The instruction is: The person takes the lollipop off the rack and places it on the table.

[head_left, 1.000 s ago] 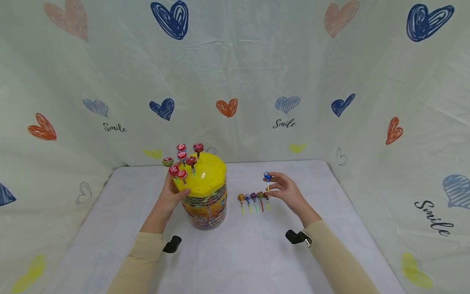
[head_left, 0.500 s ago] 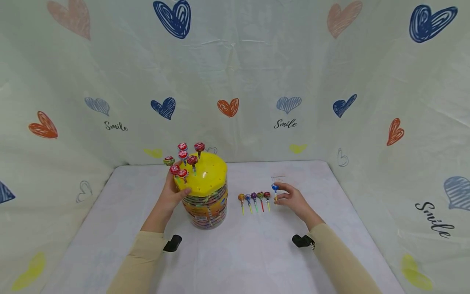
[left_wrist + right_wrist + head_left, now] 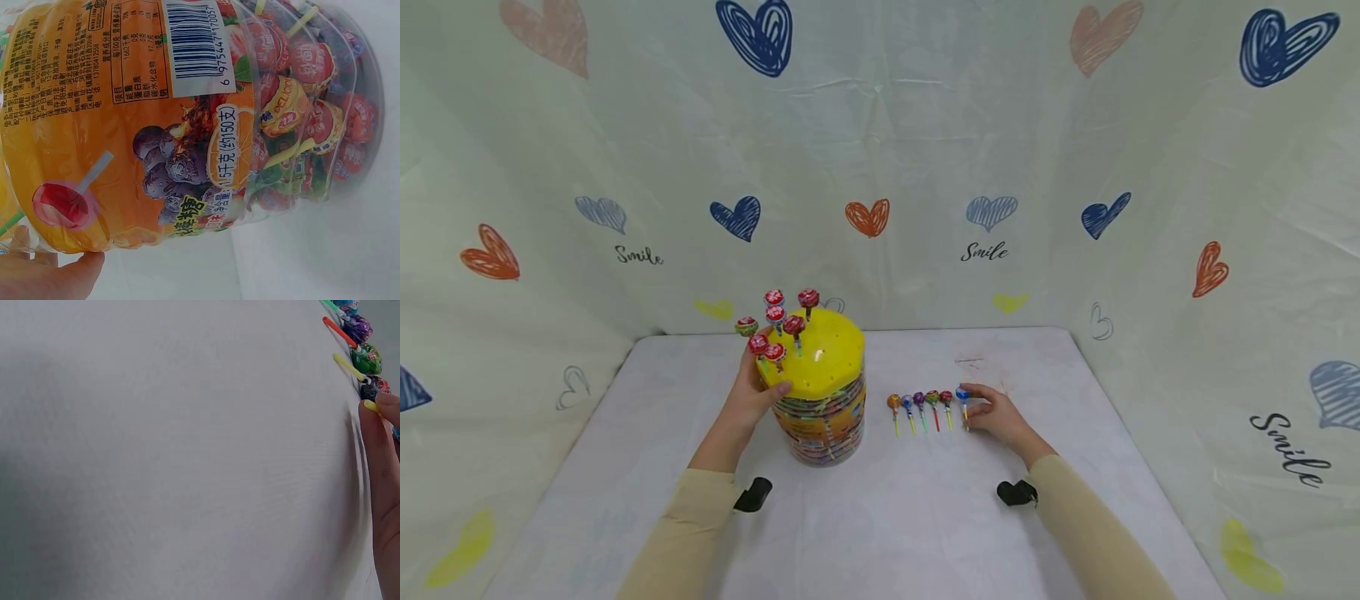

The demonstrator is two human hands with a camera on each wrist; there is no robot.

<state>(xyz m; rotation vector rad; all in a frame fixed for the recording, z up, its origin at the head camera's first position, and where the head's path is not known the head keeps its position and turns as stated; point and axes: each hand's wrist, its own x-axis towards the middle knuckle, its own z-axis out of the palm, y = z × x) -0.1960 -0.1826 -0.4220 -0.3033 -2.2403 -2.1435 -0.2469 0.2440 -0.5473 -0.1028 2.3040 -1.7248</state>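
Left hand (image 3: 752, 398) wraps the left side of the candy jar (image 3: 823, 417), thumb hooked on the rim of its yellow lid (image 3: 820, 360); seven red lollipops (image 3: 775, 325) stand in the lid holes just above the fingers. Right hand (image 3: 996, 414) lies low on the table (image 3: 887, 517), fingers pinching the blue lollipop (image 3: 962, 395) down on the cloth. That one sits at the hand's end of a row (image 3: 919, 403) of four others lying just left of the fingertips, sticks toward the person. Open cloth lies behind and right of the right hand up to the curtain (image 3: 1187, 250); bare table nearer the sleeves. Jar label (image 3: 125, 125): barcode 6 975447 170057, "DELICIOUS" on wrappers, Chinese print. Curtain reads "Smile" (image 3: 983, 252).
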